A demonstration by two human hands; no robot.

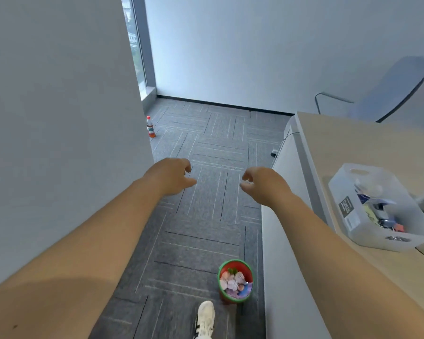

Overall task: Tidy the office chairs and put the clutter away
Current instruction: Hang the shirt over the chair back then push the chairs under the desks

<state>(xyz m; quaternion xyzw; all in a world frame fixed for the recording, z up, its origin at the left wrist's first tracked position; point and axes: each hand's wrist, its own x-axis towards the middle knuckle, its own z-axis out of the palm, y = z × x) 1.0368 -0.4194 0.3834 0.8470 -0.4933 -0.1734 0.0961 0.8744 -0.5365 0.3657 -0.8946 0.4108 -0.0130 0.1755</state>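
A narrow office aisle of grey patterned carpet [206, 155] runs between a white partition wall [59, 118] and a pale wood tabletop [333, 148], ending at a blank wall and a strip of window [135, 40]. Both arms reach forward over the carpet; the left hand [171, 176] and right hand [261, 183] hang with loosely curled fingers, each grip released and holding nothing. An office chair [389, 91] stands beyond the tabletop's far end, its seat and base hidden. A clear plastic bin [367, 206] of jumbled clutter sits on the tabletop, contents hard to make out. A red-and-green wastebasket [235, 281] holds crumpled paper; a bottle [150, 127] stands by the partition. A white shoe [205, 319] is cut off below.
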